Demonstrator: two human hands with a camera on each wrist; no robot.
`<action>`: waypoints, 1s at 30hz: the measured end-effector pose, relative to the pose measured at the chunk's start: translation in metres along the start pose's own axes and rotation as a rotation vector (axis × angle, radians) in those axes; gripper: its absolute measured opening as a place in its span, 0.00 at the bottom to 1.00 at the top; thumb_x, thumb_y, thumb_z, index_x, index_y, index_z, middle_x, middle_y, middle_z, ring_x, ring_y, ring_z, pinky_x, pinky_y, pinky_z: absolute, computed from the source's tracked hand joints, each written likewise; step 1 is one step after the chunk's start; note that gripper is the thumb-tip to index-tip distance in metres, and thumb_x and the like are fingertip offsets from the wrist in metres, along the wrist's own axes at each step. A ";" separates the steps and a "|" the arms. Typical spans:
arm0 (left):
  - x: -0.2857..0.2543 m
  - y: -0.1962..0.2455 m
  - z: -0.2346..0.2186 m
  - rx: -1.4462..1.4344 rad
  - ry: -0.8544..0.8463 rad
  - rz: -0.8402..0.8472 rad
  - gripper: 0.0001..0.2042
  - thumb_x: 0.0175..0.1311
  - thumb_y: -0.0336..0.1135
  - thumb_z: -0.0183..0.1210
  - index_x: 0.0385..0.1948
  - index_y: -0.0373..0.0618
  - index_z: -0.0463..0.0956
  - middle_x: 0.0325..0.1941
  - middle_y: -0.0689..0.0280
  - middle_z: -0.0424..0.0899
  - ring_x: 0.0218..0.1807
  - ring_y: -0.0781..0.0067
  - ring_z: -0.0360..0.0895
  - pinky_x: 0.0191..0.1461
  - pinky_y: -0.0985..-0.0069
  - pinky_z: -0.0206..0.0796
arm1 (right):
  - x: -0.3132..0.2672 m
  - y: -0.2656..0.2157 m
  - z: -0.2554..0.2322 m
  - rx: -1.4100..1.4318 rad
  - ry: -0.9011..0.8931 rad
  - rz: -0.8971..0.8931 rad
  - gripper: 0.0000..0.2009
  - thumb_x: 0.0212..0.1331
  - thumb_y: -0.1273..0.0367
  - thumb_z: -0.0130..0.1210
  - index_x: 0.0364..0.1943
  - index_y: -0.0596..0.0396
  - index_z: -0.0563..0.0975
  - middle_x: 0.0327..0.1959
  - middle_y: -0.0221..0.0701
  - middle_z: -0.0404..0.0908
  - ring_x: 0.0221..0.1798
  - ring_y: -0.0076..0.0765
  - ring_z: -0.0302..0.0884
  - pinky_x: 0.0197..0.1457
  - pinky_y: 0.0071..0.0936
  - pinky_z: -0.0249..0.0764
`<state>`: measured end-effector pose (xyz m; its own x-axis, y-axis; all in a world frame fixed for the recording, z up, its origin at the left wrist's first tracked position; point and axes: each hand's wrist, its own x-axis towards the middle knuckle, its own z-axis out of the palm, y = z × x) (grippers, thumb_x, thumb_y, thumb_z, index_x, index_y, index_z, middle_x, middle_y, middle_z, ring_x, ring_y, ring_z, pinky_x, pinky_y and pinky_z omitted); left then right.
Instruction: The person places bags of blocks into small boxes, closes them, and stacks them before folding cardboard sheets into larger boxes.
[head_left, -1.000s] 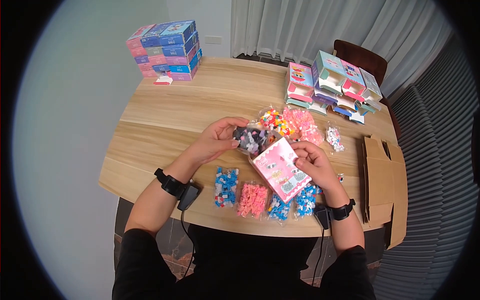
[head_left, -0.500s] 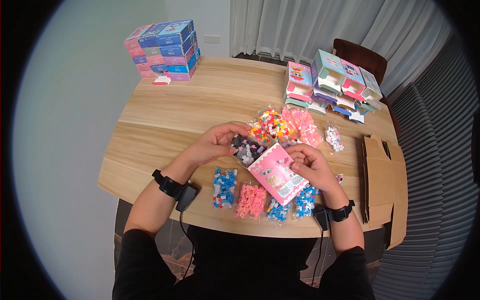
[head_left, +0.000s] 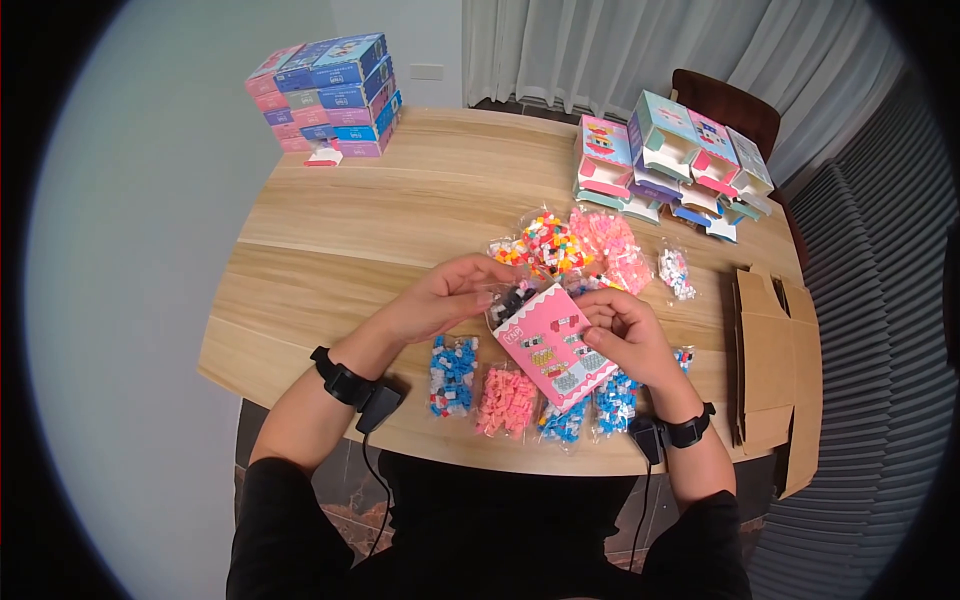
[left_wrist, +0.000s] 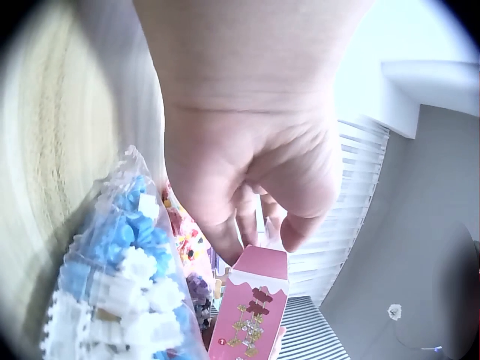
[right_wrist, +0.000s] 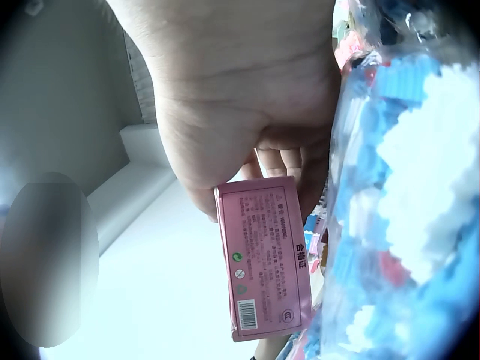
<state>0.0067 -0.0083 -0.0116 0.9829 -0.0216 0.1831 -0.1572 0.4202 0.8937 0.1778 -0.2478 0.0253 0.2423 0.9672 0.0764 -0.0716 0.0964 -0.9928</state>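
Observation:
My right hand [head_left: 628,330] grips a pink cardboard box [head_left: 556,345] by its right side, thumb on the printed face. The box's printed end panel [right_wrist: 264,259] with a barcode shows in the right wrist view. At the box's upper left end, my left hand [head_left: 445,295] pinches a clear bag of dark and purple building bricks [head_left: 512,300], partly hidden by the box and fingers. In the left wrist view the fingertips are right at the box's end. Below the box lie a bag of pink bricks [head_left: 505,400] and several bags of blue and white bricks [head_left: 453,375].
Bags of red-yellow bricks [head_left: 555,245] and pink bricks [head_left: 610,245] lie beyond the hands, with a small bag of white pieces [head_left: 675,272] to their right. Boxes are stacked [head_left: 325,95] far left; opened boxes [head_left: 665,150] stand far right. Flattened cardboard [head_left: 775,370] lies at the right edge.
The bag of dark bricks has gone further behind the box's end, so less of it shows. My left hand has moved right, closer to the box, whose printed face has turned slightly.

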 end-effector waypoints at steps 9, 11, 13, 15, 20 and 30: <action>-0.002 0.014 0.015 0.061 -0.113 -0.028 0.28 0.63 0.40 0.60 0.63 0.40 0.66 0.74 0.57 0.59 0.75 0.62 0.53 0.74 0.61 0.46 | 0.000 0.004 0.002 0.029 0.020 -0.042 0.15 0.64 0.78 0.54 0.55 0.63 0.71 0.50 0.35 0.80 0.50 0.23 0.78 0.53 0.22 0.74; -0.001 0.009 0.011 0.029 -0.151 0.010 0.29 0.63 0.35 0.59 0.66 0.40 0.61 0.74 0.58 0.58 0.75 0.64 0.53 0.74 0.64 0.47 | 0.000 0.004 0.002 0.028 0.027 -0.053 0.15 0.65 0.77 0.53 0.55 0.63 0.71 0.51 0.35 0.80 0.51 0.24 0.77 0.54 0.22 0.74; 0.000 0.008 0.009 0.014 -0.138 0.014 0.32 0.62 0.33 0.60 0.68 0.42 0.58 0.74 0.60 0.58 0.75 0.64 0.53 0.74 0.65 0.47 | -0.001 0.004 0.002 0.019 0.037 -0.056 0.15 0.66 0.76 0.53 0.56 0.64 0.71 0.51 0.36 0.80 0.51 0.24 0.77 0.55 0.23 0.73; 0.000 0.007 0.009 0.016 -0.073 -0.015 0.34 0.61 0.35 0.62 0.68 0.43 0.56 0.73 0.60 0.59 0.75 0.62 0.53 0.74 0.64 0.46 | -0.003 0.002 0.005 -0.019 0.029 -0.024 0.15 0.66 0.75 0.53 0.55 0.64 0.72 0.50 0.35 0.80 0.51 0.22 0.77 0.54 0.21 0.73; -0.005 0.010 0.013 -0.081 -0.028 -0.082 0.31 0.62 0.30 0.61 0.67 0.45 0.58 0.72 0.60 0.60 0.74 0.63 0.55 0.74 0.64 0.48 | -0.003 -0.001 0.009 -0.114 0.013 0.051 0.14 0.67 0.74 0.52 0.55 0.65 0.73 0.48 0.33 0.81 0.48 0.19 0.76 0.52 0.19 0.73; -0.002 0.000 0.006 0.140 -0.151 -0.066 0.16 0.64 0.24 0.56 0.54 0.41 0.68 0.70 0.58 0.63 0.69 0.67 0.63 0.69 0.69 0.57 | -0.001 0.004 0.011 -0.028 0.002 0.024 0.13 0.66 0.77 0.52 0.54 0.64 0.73 0.49 0.33 0.80 0.50 0.20 0.76 0.54 0.20 0.73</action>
<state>0.0038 -0.0143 -0.0099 0.9675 -0.1851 0.1721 -0.1151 0.2836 0.9520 0.1669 -0.2462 0.0220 0.2432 0.9686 0.0523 -0.0504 0.0665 -0.9965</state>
